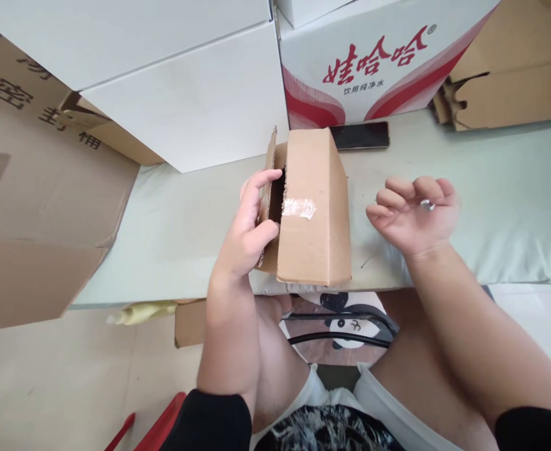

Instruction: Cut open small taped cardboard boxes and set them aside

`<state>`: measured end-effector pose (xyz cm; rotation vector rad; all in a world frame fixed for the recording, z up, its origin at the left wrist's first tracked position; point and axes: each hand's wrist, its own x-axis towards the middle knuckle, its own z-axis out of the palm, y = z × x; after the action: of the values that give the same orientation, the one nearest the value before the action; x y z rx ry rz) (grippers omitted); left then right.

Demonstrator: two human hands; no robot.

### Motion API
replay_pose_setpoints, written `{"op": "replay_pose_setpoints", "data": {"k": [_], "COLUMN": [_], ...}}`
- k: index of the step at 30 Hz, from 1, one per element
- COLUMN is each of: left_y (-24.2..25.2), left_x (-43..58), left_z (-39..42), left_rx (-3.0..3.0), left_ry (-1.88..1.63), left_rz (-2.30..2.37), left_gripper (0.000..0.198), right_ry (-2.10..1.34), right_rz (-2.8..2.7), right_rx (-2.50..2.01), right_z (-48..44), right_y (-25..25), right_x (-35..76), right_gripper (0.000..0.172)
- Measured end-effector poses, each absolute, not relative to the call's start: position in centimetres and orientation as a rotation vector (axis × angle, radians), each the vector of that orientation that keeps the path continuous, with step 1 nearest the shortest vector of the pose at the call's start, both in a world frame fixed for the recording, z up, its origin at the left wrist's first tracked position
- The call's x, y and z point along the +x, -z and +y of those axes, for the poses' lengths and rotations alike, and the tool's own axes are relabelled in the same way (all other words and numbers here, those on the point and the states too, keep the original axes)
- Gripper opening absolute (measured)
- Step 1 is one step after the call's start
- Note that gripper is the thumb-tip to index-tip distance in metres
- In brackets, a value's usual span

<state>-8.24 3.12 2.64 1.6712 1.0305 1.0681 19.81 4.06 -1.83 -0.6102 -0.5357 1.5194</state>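
A small brown cardboard box (306,238) sits on the cloth-covered surface near its front edge, with a strip of clear tape on its upper face. Its left side is open, and a flap (270,163) stands out there. My left hand (249,222) grips the box at this flap, with index finger and thumb over the opening. The inside is mostly dark. To the right of the box, my right hand (419,216) is raised palm up with fingers curled. A small shiny bit (427,205) shows in its fingers, too small to name.
Behind the box lies a black phone (362,135), in front of a white and red carton (364,69). White boxes (185,100) and a large brown carton (35,188) stand left. Flattened cardboard (514,94) lies at the back right. A red object (162,423) is at lower left.
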Motion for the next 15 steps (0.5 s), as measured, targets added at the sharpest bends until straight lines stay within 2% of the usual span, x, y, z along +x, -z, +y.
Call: {"op": "replay_pose_setpoints", "data": {"k": [4,8,12,15], "left_y": [-2.6,-2.8,-3.0,-3.1], "left_x": [-8.2,-8.2,-8.3,-8.3], "left_z": [3.2,3.0,2.8,2.6], "left_rx": [1.709,1.616,1.464,1.399], "left_ry": [-1.055,-1.069,-1.093,-1.097], "left_rz": [1.032,1.021,1.004,0.991], "left_gripper": [0.055,0.056,0.055,0.055], "right_ry": [-1.521,-1.478,-1.297,-0.882], "right_rz": [-0.544,-0.652,-0.792,-0.995], "right_rx": [-0.518,-0.597,-0.989,-1.415], "right_z": [3.9,4.3,5.1,5.6], "right_y": [2.0,2.3,3.4,4.4], "right_x": [19.7,19.9,20.1,20.2], "right_gripper": [0.066,0.056,0.036,0.04]}}
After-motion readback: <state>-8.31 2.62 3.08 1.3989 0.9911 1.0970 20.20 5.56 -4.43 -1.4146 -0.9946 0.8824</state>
